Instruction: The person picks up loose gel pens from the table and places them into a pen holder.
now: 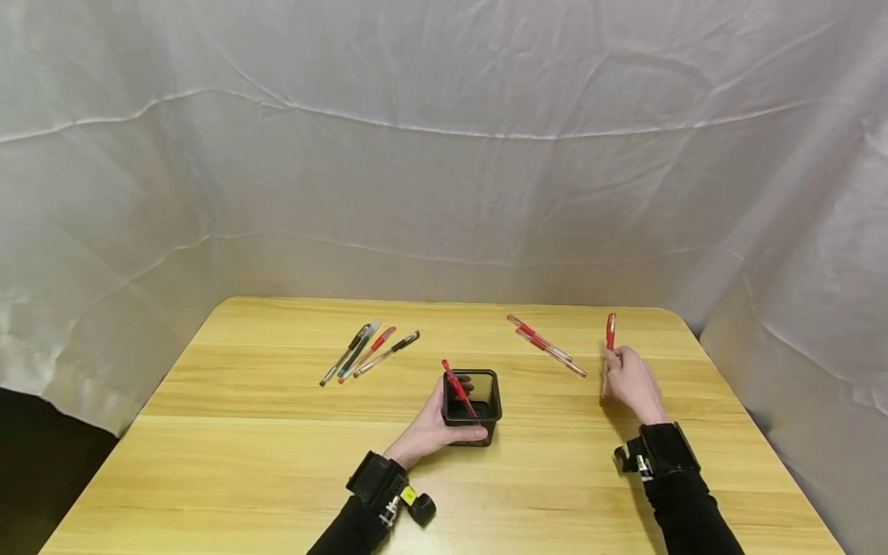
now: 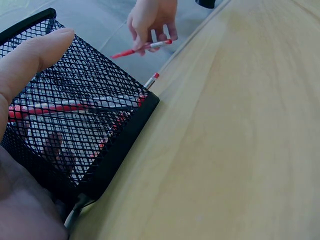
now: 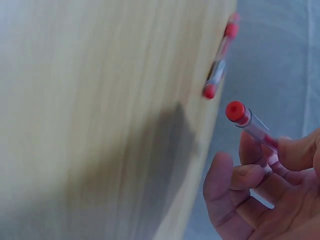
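Now | your right hand [image 1: 633, 381] pinches a red pen [image 1: 610, 331], long axis toward the far edge of the desk [image 1: 555, 493], near its far-right corner | your left hand [image 1: 432, 432] grips the mesh holder [image 1: 499, 401], well leftward

- On the pale wooden table [image 1: 548, 486], from the black square mesh holder [image 1: 486, 421]: the left hand [image 1: 435, 428] grips it at nine o'clock
- In it, a slim red plastic pen [image 1: 455, 383] leans toward eleven
- At ten: a loose group of four slim plastic pens [image 1: 368, 354]
- At two: a pair of slim red-capped pens [image 1: 548, 349]
- Near three: the right hand [image 1: 633, 379], pinching another slim red-capped pen [image 1: 610, 331]
- At twelve: grey fabric [image 1: 472, 193], behind the table
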`<act>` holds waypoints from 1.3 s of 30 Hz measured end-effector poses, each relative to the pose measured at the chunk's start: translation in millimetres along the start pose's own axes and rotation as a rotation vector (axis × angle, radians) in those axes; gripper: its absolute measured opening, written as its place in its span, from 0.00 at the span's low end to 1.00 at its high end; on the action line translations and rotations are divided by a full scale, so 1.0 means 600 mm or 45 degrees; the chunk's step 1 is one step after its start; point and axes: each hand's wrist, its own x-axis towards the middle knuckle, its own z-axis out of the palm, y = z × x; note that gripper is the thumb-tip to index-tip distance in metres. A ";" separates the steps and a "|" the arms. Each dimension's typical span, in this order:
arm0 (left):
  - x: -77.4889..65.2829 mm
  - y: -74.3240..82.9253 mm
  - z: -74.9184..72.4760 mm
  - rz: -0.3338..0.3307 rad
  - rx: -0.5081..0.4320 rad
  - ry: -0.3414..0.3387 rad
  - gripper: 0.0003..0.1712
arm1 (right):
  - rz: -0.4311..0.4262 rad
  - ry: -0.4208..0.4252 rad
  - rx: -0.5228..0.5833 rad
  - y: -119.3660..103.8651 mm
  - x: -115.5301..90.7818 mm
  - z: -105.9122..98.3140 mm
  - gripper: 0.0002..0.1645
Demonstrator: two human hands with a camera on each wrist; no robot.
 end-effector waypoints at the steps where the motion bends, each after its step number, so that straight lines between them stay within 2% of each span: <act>1: 0.000 0.000 0.000 0.000 0.001 0.000 0.51 | -0.014 0.021 0.008 -0.004 -0.004 0.000 0.24; 7: -0.002 0.002 0.000 -0.001 0.011 -0.005 0.51 | -0.069 0.167 0.093 -0.028 -0.028 0.002 0.24; 12: -0.002 0.003 0.000 -0.001 -0.004 -0.003 0.48 | -0.169 0.339 0.156 -0.047 -0.044 0.006 0.20; 17: -0.002 0.002 0.000 -0.003 0.016 0.000 0.47 | -0.241 0.456 0.236 -0.069 -0.057 0.011 0.14; 30: -0.001 0.000 -0.001 0.011 0.023 -0.001 0.52 | -0.476 0.521 0.523 -0.126 -0.093 0.025 0.10; 35: -0.001 -0.001 0.000 0.014 0.027 -0.002 0.52 | -0.681 0.531 0.583 -0.148 -0.098 0.027 0.09; 39: -0.005 0.010 0.000 -0.013 0.010 -0.003 0.51 | -0.784 0.552 0.586 -0.162 -0.099 0.028 0.08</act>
